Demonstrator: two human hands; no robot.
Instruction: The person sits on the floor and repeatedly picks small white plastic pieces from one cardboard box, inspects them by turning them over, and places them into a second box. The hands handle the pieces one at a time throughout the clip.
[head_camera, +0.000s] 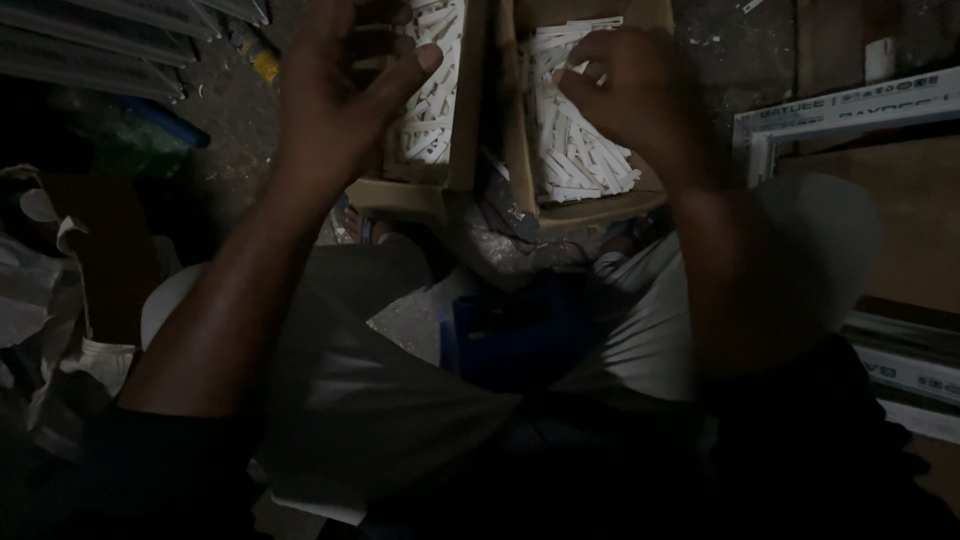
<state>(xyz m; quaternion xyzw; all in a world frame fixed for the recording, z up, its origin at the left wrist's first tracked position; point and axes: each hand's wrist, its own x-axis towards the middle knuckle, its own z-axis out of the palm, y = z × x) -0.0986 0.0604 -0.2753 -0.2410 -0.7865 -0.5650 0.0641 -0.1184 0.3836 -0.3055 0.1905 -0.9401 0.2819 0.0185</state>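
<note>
Your right hand (625, 85), upper centre-right of the frame: fingers curled closed, pinching one small white plastic strip (578, 68) at their tips, just above the pile it belongs to.

Your left hand (340, 90), upper centre-left: fingers spread open, thumb stretched toward the right, holding nothing that you can make out; it hangs over the left box.

Right cardboard box (600, 208), upper centre: filled with a loose heap of white strips (575, 160), lying at mixed angles, some fanned toward the lower right corner of the box.

Left cardboard box (465, 120), just beside the right one, their walls touching or nearly so: holds a second batch of white strips (430, 120), partly hidden behind your left hand.

Your knees in light trousers (350, 340), lower centre, either side of a dark blue object (520, 335) too dim to identify.

White window-frame profile (850, 110), upper right, lying flat on the floor, with more white lengths (905, 365) at the right edge lower down.

Grey profile bars (90, 45), upper left corner, stacked side by side.

Crumpled pale sheeting (40, 290), left edge.
</note>
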